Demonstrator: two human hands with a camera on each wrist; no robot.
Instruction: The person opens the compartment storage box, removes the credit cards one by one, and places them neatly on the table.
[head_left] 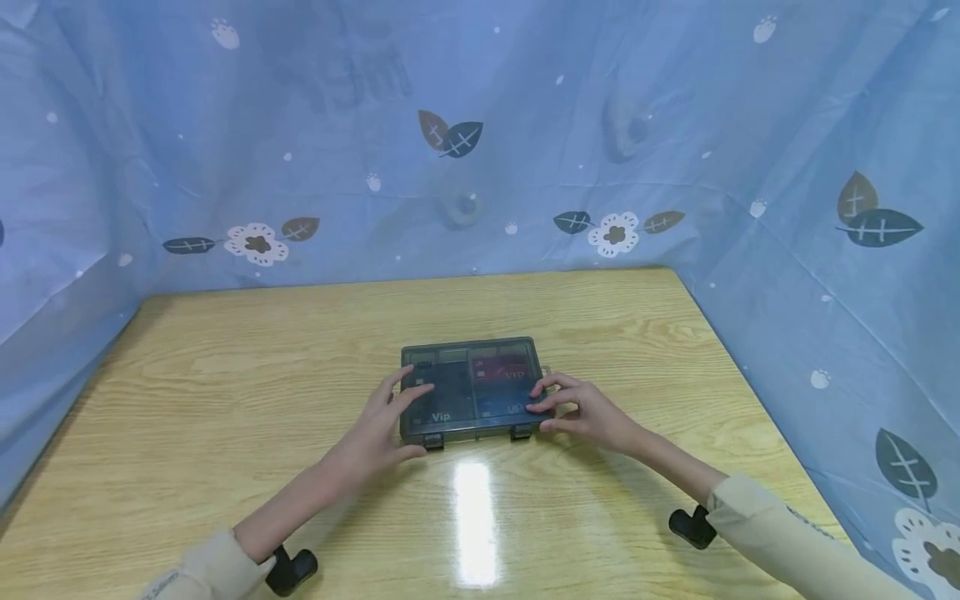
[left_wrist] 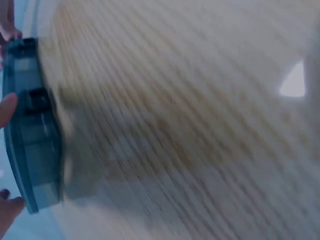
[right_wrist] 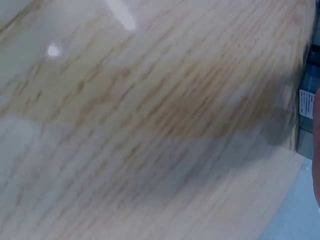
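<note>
A flat, dark see-through plastic storage box (head_left: 453,387) lies on the wooden table with its lid down. Through the lid show divided compartments, cards lettered "Vip" and a red card (head_left: 501,367). My left hand (head_left: 378,429) spreads over the front left corner, fingertips on the lid and thumb by the left latch (head_left: 433,442). At the right edge my right hand (head_left: 581,411) grips the box, fingers bent onto the lid and thumb at the front corner. The left wrist view shows the box's front side (left_wrist: 40,140); the right wrist view catches only its end with a white label (right_wrist: 306,103).
The wooden table (head_left: 262,358) reaches out on both sides of the box. Blue patterned cloth (head_left: 525,150) hangs behind it and along the sides. A bright glare patch lies on the tabletop before the box. Black wrist mounts (head_left: 693,527) sit below the sleeves.
</note>
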